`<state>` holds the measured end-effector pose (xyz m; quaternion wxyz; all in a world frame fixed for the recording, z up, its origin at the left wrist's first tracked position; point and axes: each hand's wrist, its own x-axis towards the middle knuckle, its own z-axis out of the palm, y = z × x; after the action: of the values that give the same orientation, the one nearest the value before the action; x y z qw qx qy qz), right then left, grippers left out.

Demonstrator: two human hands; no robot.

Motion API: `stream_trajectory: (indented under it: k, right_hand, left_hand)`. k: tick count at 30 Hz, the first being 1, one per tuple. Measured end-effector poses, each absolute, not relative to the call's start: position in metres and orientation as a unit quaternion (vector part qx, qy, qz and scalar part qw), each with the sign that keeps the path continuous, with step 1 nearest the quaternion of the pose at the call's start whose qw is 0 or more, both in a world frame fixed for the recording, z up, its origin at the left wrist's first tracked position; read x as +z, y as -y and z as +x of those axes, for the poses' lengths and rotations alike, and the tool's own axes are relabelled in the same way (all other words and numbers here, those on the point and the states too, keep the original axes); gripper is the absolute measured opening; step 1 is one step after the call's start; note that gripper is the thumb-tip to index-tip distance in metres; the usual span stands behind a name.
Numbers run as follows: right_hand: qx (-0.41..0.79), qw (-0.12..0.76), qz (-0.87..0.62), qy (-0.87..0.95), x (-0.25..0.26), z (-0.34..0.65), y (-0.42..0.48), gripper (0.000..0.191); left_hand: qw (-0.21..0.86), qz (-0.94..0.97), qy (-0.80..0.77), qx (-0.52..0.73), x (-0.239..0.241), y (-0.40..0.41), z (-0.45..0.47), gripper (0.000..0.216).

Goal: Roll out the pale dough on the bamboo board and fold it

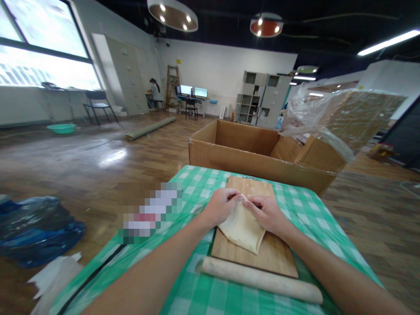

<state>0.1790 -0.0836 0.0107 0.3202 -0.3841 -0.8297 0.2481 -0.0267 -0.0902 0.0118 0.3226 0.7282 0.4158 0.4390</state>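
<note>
A flat, pale sheet of dough lies over the wooden board, its near corner pointing toward me. My left hand pinches the far edge of the sheet between thumb and fingers. Close beside it, my right hand grips the same edge, the two thumbs almost meeting. Both hands are closed, and the fingertips partly hide the pinched edge. A wooden rolling pin rests crosswise along the board's near end, on the green checked tablecloth.
Left on the table is a pixelated object with a black cable. A large open cardboard box stands just past the table. Blue plastic bags sit on the floor at left. Far back, a person sits at a desk.
</note>
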Motion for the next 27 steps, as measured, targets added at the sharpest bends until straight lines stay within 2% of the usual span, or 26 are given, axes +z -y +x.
stream_trajectory:
  k: [5, 10, 13, 19, 27]
  right_hand:
    - [0.38, 0.309, -0.373, 0.788, 0.005, 0.183, 0.082, 0.043]
    - [0.334, 0.31, -0.387, 0.802, 0.004, 0.186, 0.081, 0.045]
    - [0.359, 0.314, -0.385, 0.79, 0.005, 0.186, 0.081, 0.045]
    - [0.398, 0.318, -0.385, 0.77, 0.004, 0.185, 0.082, 0.041]
    - [0.441, 0.308, -0.356, 0.764, 0.003, 0.187, 0.078, 0.044]
  left_hand:
    - [0.326, 0.67, -0.446, 0.496, 0.011, 0.085, -0.03, 0.029]
    - [0.401, 0.612, -0.427, 0.531, 0.008, 0.08, -0.031, 0.028]
    - [0.435, 0.614, -0.411, 0.514, 0.008, 0.08, -0.031, 0.029]
    - [0.387, 0.652, -0.439, 0.483, 0.013, 0.084, -0.031, 0.028]
    - [0.379, 0.61, -0.451, 0.53, 0.008, 0.078, -0.035, 0.028]
